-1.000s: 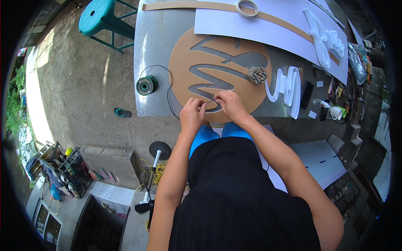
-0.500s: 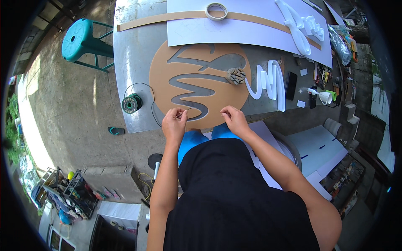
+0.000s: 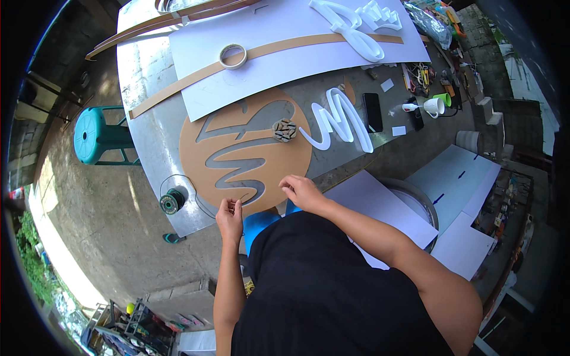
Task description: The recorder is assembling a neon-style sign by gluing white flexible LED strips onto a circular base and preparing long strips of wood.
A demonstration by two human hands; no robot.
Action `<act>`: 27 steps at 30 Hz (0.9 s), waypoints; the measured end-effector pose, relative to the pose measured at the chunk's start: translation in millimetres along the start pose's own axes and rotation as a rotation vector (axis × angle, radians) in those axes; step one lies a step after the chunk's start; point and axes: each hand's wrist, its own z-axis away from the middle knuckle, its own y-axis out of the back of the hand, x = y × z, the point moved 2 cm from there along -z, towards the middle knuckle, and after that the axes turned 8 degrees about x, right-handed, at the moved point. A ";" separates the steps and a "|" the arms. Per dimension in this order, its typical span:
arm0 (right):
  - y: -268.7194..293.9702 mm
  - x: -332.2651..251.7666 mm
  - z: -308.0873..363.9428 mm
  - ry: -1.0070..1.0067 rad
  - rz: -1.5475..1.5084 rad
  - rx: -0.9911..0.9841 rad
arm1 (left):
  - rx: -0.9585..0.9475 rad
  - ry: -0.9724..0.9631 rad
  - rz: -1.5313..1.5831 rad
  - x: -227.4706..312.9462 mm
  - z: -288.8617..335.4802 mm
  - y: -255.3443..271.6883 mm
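Observation:
A round tan board [image 3: 191, 145] with curving cut-outs lies at the near edge of the metal table. At its near-left edge, my left hand [image 3: 230, 221] is closed in a pinch on a thin dark wire. A short end of the wire pokes out past the fingertips, over the board. From the hand the wire loops back to a black and green spool [image 3: 171, 202] on the table's left corner. My right hand [image 3: 301, 193] hovers by the board's near-right edge, fingers curled together; whatever is between them is hidden. A knobbly grey bundle [image 3: 284, 130] rests on the board's right part.
White letter-like shapes [image 3: 341, 121] lie right of the board, beside a black phone [image 3: 372, 113]. Beyond are a white sheet [image 3: 273, 77], a tan strip [image 3: 172, 92] and a tape roll [image 3: 233, 57]. A mug [image 3: 434, 107] stands at right. A green stool [image 3: 98, 135] is at left.
The view has turned, so the table and everything on it appear tilted and shifted left. Both hands stay near the board's near edge, the left still pinching the wire.

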 end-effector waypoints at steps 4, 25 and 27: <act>51.1 33.9 -13.2 -0.096 -0.002 0.173 | 0.050 0.009 -0.084 -19.5 -5.0 3.4; 206.0 164.7 -93.0 -0.255 0.435 0.430 | 0.348 0.172 -0.011 -49.5 -1.8 17.7; 208.5 166.8 -91.6 -0.241 0.429 0.428 | 0.337 0.179 0.010 -46.3 3.7 13.5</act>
